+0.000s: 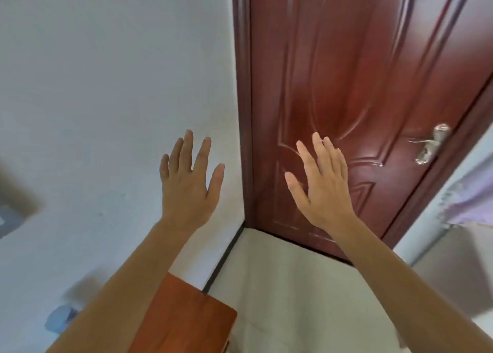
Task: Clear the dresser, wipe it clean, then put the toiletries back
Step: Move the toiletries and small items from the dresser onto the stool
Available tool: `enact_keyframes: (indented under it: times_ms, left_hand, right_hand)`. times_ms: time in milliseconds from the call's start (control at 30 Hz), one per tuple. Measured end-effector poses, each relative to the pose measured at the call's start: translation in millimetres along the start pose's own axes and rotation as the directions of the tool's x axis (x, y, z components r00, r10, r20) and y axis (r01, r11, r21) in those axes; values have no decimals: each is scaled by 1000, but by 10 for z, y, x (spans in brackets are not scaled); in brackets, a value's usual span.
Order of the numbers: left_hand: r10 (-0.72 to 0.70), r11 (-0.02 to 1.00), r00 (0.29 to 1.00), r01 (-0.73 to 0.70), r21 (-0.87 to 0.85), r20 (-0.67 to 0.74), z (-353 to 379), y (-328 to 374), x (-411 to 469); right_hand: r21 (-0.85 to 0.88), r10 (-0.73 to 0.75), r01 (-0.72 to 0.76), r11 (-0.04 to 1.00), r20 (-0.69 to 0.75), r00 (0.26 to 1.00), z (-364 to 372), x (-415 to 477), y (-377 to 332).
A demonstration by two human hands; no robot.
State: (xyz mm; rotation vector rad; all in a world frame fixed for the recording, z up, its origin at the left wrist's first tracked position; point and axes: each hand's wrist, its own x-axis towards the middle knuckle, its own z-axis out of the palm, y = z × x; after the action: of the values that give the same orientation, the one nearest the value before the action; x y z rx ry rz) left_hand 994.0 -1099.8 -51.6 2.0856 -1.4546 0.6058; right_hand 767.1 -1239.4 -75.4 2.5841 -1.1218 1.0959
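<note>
A person's two bare hands are raised side by side at the middle of the frame, backs to the camera, in a room corner where a white wall point(106, 86) meets a closed, reddish-brown panelled door point(346, 72). The left hand point(186, 190) shows against the wall just left of the dark door frame point(244, 112); its fingers are straight and spread apart, the thumb out to the right, and it holds nothing. The right hand point(324, 190) shows against the lower door panels, fingers straight and fanned slightly, thumb out to the left, also holding nothing. Whether either palm touches the surface behind it cannot be told. Both forearms are bare and run in from the lower corners of the frame.

At the bottom of the frame, left of centre, is the rounded corner of an orange-brown wooden top point(186, 318) — the only piece of furniture in view, and whether it belongs to the dresser cannot be told. The left forearm passes in front of its left edge, and the part that shows is bare. It stands against the wall, beside a pale floor point(293, 299) that reaches to the foot of the door.

A silver lever handle point(429, 144) is on the door at the right of the frame, well apart from the right hand. Purple fabric point(472, 203) hangs at the far right edge. A blurred blue-grey object point(60, 319) sits low at the lower left — too smeared to identify.
</note>
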Motion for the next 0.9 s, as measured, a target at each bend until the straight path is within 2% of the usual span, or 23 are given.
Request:
enact_keyframes:
  times_ms: [200, 400, 533, 633, 733, 900]
  left_hand:
    - [310, 920, 948, -279, -275, 75, 668, 1406, 140]
    - [544, 750, 830, -417, -513, 121, 876, 2987, -242]
    - [677, 615, 734, -528, -586, 50, 874, 3936, -494]
    - [714, 567, 700, -569, -596, 10, 936, 4628, -652]
    - [741, 555, 670, -576, -601, 42, 1035, 5311, -822]
    - [763, 535, 640, -550, -642, 89, 1202, 6153, -1166]
  right_hand:
    - [-210, 264, -285, 935, -123, 957, -754, -892, 955]
    - [-374, 452, -505, 778, -227, 863, -1736, -1968, 1667]
    - [-392, 532, -628, 673, -333, 778, -2328, -2505, 2108]
    - [-401, 565, -678, 616, -374, 735, -2699, -2838, 2509]
    - [-387, 618, -716, 581, -363, 698, -3007, -3198, 2939]
    - [-374, 667, -735, 566, -316, 675, -3345, -3639, 3637]
